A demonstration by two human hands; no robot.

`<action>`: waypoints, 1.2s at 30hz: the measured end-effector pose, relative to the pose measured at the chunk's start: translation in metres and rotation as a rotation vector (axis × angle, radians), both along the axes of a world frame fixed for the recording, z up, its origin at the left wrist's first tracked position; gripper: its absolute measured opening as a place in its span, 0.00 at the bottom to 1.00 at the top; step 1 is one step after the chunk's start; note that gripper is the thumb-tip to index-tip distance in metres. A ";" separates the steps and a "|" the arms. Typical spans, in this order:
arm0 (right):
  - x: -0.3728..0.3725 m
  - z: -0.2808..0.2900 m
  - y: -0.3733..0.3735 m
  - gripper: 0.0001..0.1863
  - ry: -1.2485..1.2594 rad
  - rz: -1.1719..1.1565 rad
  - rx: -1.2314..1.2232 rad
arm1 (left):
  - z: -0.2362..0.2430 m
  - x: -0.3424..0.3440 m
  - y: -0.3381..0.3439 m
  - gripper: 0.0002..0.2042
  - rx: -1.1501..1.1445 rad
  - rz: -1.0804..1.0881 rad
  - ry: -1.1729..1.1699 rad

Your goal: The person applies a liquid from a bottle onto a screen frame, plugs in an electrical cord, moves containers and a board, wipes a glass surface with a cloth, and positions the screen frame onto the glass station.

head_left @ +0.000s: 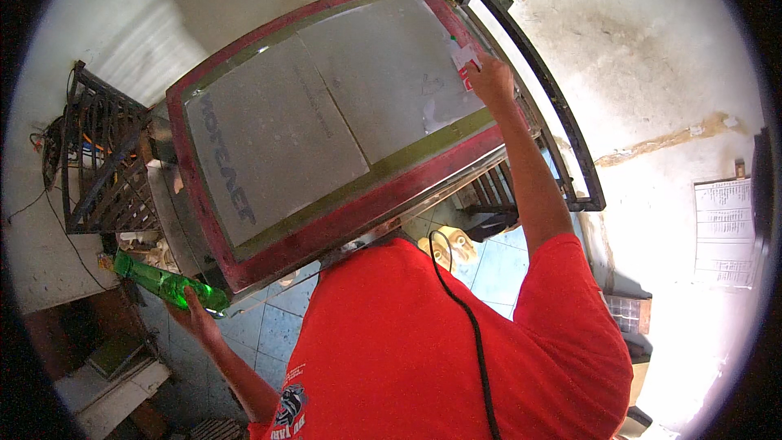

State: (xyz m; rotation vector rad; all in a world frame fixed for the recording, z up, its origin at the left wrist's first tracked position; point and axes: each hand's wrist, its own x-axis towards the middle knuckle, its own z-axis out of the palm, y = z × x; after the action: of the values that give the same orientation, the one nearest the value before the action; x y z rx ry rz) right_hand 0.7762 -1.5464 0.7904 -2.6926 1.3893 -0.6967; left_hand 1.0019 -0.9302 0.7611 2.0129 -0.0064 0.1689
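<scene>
My left hand (195, 313) grips a green transparent bottle (167, 283) held sideways just off the lower left corner of a large screen frame (293, 122), which has a red border, an olive inner band and a grey panel with faded lettering. My right hand (491, 81) has its fingers bent at the frame's right side, on a small white-and-red piece (463, 57) lying there; whether it grips the piece or just presses it, I cannot tell exactly.
A black metal rail (570, 130) runs along the right, and slatted metal racks with cables (106, 155) stand at left. Below are blue floor tiles (257, 334), yellowish objects (452, 248) and a low shelf (122, 358). A paper sheet (722, 232) hangs on the right wall.
</scene>
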 end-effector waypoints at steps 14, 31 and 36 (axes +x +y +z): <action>0.107 -0.002 0.210 0.10 -0.056 0.657 0.391 | 0.009 0.000 -0.007 0.37 0.113 -0.019 -0.023; 0.143 0.007 0.122 0.13 -0.173 0.681 0.005 | -0.001 0.002 0.001 0.37 0.096 0.031 -0.028; 0.157 -0.040 0.067 0.11 -0.124 0.489 0.154 | 0.005 -0.004 -0.004 0.36 0.107 0.038 -0.044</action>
State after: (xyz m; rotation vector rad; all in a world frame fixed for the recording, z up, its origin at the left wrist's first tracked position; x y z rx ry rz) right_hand 0.9328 -1.4798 0.7506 -2.6495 0.6798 -0.6603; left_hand 0.9976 -0.9342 0.7661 2.1162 -0.0045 0.2414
